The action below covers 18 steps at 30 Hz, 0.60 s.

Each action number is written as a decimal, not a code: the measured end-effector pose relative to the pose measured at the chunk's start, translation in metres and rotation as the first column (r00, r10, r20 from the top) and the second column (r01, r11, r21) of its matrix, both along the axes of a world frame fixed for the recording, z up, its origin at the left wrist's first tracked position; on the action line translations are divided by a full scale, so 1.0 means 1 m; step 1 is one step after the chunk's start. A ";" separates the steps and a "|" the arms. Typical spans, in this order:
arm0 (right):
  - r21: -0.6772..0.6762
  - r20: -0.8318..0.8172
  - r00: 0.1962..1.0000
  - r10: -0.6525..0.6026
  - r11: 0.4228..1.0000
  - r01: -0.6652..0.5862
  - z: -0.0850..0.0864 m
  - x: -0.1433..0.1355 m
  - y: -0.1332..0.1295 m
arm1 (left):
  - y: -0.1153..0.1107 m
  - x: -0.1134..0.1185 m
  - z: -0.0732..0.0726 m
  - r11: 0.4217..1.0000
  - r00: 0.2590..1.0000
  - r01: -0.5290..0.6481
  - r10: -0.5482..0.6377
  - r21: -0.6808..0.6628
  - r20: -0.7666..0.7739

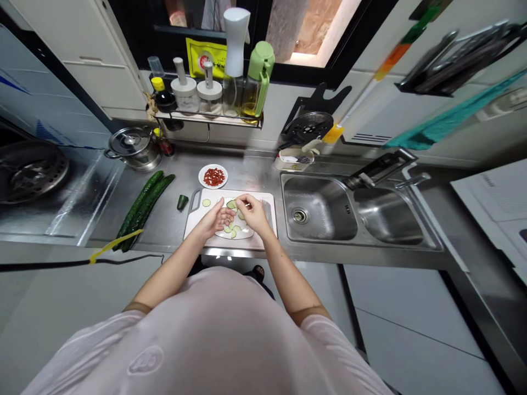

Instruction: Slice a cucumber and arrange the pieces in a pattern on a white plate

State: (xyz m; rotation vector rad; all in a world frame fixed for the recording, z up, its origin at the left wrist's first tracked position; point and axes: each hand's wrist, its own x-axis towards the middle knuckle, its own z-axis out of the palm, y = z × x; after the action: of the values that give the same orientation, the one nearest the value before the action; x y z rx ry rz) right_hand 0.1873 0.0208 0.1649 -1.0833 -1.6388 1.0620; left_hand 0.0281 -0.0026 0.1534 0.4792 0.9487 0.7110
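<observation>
A white plate with several pale green cucumber slices around it rests on a white cutting board. Over the plate's left side is my left hand, palm turned up and fingers curled in; whatever lies in them is too small to make out. My right hand reaches over the plate's right side, fingertips pinched together at a cucumber slice. One loose slice lies on the board's upper left. Left of the board sits a cut cucumber end.
Two whole cucumbers lie farther left, near a lidded pot. A small plate of chopped red pieces stands behind the board. To the right is a double sink; a condiment shelf hangs above the counter.
</observation>
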 end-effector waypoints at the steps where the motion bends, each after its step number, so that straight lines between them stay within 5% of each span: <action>1: 0.003 -0.001 1.000 0.000 1.000 0.000 0.000 0.000 0.000 | 0.001 0.001 0.001 1.000 1.000 -0.003 0.003 -0.007 0.017; 10: 0.022 -0.006 1.000 0.001 1.000 -0.001 -0.007 0.002 0.000 | 0.005 -0.001 0.000 0.991 0.991 -0.131 0.130 0.024 0.022; 18: -0.016 0.005 1.000 -0.027 0.999 0.027 -0.012 -0.001 -0.001 | 0.008 -0.005 0.004 0.903 0.940 -0.254 0.315 0.346 -0.130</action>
State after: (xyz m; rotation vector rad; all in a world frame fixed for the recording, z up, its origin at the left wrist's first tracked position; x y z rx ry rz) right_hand 0.1858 0.0202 0.1526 -1.1166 -1.6175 1.0570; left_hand 0.0230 0.0051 0.1574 0.7140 1.0929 1.1162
